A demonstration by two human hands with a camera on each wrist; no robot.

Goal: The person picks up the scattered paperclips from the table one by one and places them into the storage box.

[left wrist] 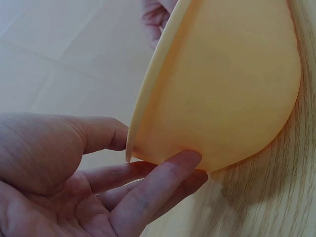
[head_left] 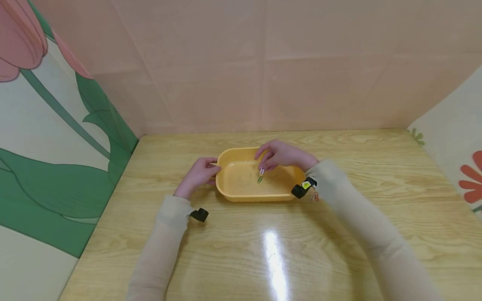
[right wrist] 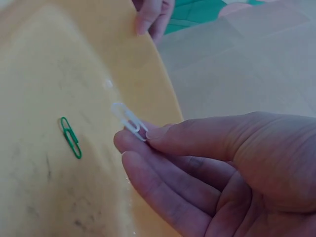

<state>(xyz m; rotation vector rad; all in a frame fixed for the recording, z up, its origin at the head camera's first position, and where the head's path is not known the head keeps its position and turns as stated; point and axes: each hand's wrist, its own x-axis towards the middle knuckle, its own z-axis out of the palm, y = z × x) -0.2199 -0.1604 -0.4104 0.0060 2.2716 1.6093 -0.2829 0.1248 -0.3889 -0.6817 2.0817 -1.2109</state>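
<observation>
A shallow yellow plastic basin stands on the table. At its left end my left hand holds the rim, thumb at the edge and fingers against the outer wall in the left wrist view. Over the basin's inside, my right hand pinches a white paper clip between thumb and fingertips. A green paper clip lies on the basin's floor, apart from the white one in the right wrist view. My right forearm and wrist cover the basin's right end in the head view.
A few reddish paper clips lie on the wooden table, right of the basin and partly hidden by the right wrist's black camera mount. A pink wall covering rises behind the table's far edge.
</observation>
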